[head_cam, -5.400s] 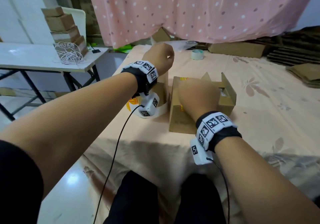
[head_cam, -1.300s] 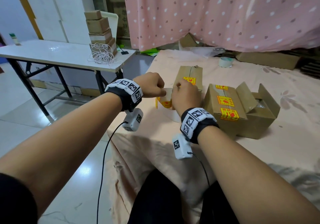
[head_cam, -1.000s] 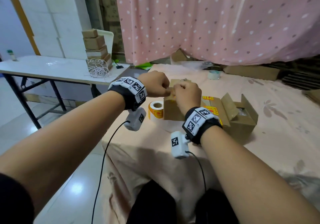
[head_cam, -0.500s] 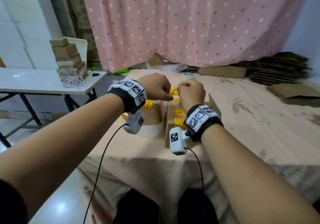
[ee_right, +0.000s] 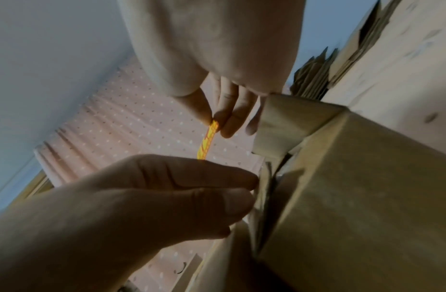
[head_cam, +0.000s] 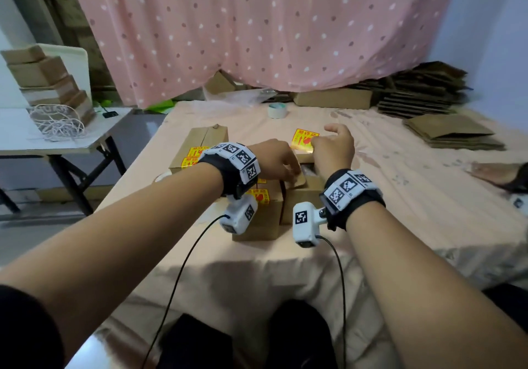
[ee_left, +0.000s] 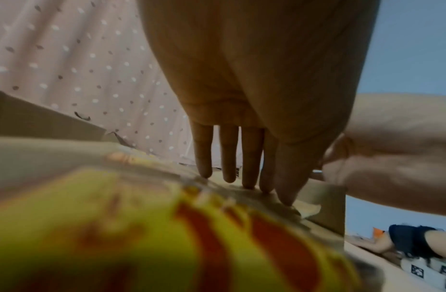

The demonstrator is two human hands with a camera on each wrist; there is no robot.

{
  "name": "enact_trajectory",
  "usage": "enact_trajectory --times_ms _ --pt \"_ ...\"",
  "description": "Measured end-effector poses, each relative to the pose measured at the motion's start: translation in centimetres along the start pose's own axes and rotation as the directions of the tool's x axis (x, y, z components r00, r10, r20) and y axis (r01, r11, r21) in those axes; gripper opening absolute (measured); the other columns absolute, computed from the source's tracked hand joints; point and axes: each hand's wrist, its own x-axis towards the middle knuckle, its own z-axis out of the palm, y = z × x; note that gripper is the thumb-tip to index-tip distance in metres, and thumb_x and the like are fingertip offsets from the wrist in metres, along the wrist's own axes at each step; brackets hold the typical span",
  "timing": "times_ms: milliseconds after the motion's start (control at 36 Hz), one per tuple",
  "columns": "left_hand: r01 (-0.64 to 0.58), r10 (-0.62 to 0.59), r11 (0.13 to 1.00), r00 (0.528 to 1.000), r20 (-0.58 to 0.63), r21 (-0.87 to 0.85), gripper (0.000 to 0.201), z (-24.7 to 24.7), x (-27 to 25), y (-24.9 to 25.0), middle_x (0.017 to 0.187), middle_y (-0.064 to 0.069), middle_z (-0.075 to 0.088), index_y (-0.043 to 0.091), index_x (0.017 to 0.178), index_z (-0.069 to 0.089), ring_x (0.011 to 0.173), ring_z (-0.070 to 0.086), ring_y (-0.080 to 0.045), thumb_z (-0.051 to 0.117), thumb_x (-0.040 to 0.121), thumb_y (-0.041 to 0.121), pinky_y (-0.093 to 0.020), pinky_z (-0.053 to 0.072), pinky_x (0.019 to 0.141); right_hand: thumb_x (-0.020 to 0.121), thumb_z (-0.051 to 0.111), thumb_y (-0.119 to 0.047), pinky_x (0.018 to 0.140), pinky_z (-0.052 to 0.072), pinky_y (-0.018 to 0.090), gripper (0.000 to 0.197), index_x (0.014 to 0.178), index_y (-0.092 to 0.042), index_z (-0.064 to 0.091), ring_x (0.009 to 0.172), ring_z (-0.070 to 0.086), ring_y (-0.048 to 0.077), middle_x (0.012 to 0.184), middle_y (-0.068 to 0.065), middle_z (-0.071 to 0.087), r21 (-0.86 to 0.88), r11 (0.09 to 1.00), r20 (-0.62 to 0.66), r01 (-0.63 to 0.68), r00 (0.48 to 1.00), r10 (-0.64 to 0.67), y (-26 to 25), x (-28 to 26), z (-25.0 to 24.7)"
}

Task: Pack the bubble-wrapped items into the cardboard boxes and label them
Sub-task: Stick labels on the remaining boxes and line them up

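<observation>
Cardboard box (head_cam: 300, 197) mid-frame, awaiting its label
Right hand (head_cam: 333, 147) now pinched a freshly peeled yellow sticker (head_cam: 303, 139); left hand (head_cam: 275, 160), fingers straight, pressed the flap (head_cam: 298, 178).

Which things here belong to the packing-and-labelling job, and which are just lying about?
In the job:
- yellow label, pinched in the right hand
- open box, its flap pressed by the left hand
- labelled box
- rear box

Lying about:
- tape roll
- flat cardboard
- box stack and string on the side table
- curtain
</observation>
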Motion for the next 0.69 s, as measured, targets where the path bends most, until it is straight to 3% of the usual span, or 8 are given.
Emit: enact_trajectory --times_ms 83,111,194,278,389,444,556,694 --pt "0.007 -0.007 1.000 0.999 0.046 -0.007 0.029 0.4 0.4 0.0 0.100 0.011 0.070 0.025 0.115 0.074 0.088 0.054 -0.008 0.071 0.088 0.033 -0.021 0.035 0.078 0.084 0.062 -0.004 0.057 0.043 0.014 0.038 0.119 -0.018 0.056 0.071 0.054 0.001 0.086 -0.012 0.054 0.059 0.997 0.032 -0.054 0.998 0.052 1.2 0.5 -0.3" --pt "0.010 -0.009 1.000 0.998 0.057 -0.010 0.027 0.4 0.5 -0.1 0.093 0.013 0.067 0.025 0.113 0.075 0.086 0.054 -0.007 0.071 0.088 0.033 -0.021 0.035 0.077 0.085 0.062 -0.004 0.061 0.049 0.017 0.038 0.119 -0.017 0.055 0.074 0.058 0.004 0.091 -0.006 0.058 0.092 0.992 0.052 -0.090 0.995 0.086 1.4 0.7 -0.2" --pt "0.017 -0.014 0.999 0.997 0.074 -0.042 0.026 0.3 0.5 -0.5 0.090 0.012 0.068 0.023 0.110 0.076 0.085 0.057 -0.010 0.073 0.086 0.034 -0.023 0.037 0.073 0.084 0.062 0.002 0.073 0.062 0.040 0.042 0.120 -0.017 0.051 0.080 0.068 0.021 0.107 0.012 0.060 0.219 0.949 0.132 -0.227 0.971 0.202 1.8 0.5 0.4" --pt "0.043 -0.040 0.996 0.999 0.037 -0.072 0.028 0.4 0.4 -1.0 0.101 0.004 0.070 0.018 0.106 0.076 0.091 0.060 -0.015 0.078 0.083 0.033 -0.024 0.040 0.073 0.083 0.060 0.004 0.074 0.062 0.043 0.045 0.122 -0.017 0.048 0.087 0.069 0.028 0.112 0.015 0.057 0.276 0.916 0.160 -0.290 0.954 0.254 2.5 0.4 0.9" --pt "0.036 -0.039 0.996 0.999 -0.034 -0.084 0.030 1.3 0.3 -1.0 0.109 -0.005 0.061 0.011 0.100 0.070 0.095 0.058 -0.020 0.081 0.080 0.030 -0.024 0.041 0.072 0.073 0.065 -0.006 0.078 0.061 0.044 0.054 0.122 -0.020 0.048 0.096 0.067 0.030 0.117 0.015 0.058 0.259 0.915 0.153 -0.310 0.948 0.278 3.7 0.5 1.0" --pt "0.021 -0.027 0.993 0.999 -0.045 -0.120 0.032 1.6 0.2 -1.0 0.119 -0.005 0.054 0.014 0.107 0.066 0.098 0.056 -0.018 0.080 0.081 0.027 -0.022 0.042 0.078 0.078 0.062 0.000 0.073 0.062 0.042 0.052 0.123 -0.018 0.045 0.095 0.067 0.034 0.116 0.018 0.055 0.314 0.889 0.177 -0.332 0.941 0.288 3.9 0.6 0.9" --pt "-0.030 0.033 0.992 0.999 0.017 -0.125 0.051 1.9 -0.2 -0.7 0.125 0.000 0.051 0.029 0.139 0.054 0.107 0.052 -0.016 0.068 0.091 0.021 -0.027 0.040 0.090 0.085 0.057 0.005 0.073 0.061 0.037 0.051 0.130 -0.014 0.041 0.101 0.064 0.033 0.125 0.020 0.050 0.326 0.879 0.191 -0.349 0.934 0.300 4.3 1.1 0.9" --pt "-0.051 0.050 0.999 0.996 0.074 0.017 0.043 3.0 -0.1 -0.1 0.138 -0.006 0.046 0.024 0.142 0.054 0.126 0.045 -0.025 0.049 0.101 0.014 -0.034 0.037 0.105 0.073 0.056 -0.002 0.082 0.059 0.049 0.055 0.126 -0.015 0.046 0.105 0.060 0.034 0.120 0.015 0.051 0.301 0.890 0.184 -0.343 0.936 0.299 4.3 1.1 0.8"
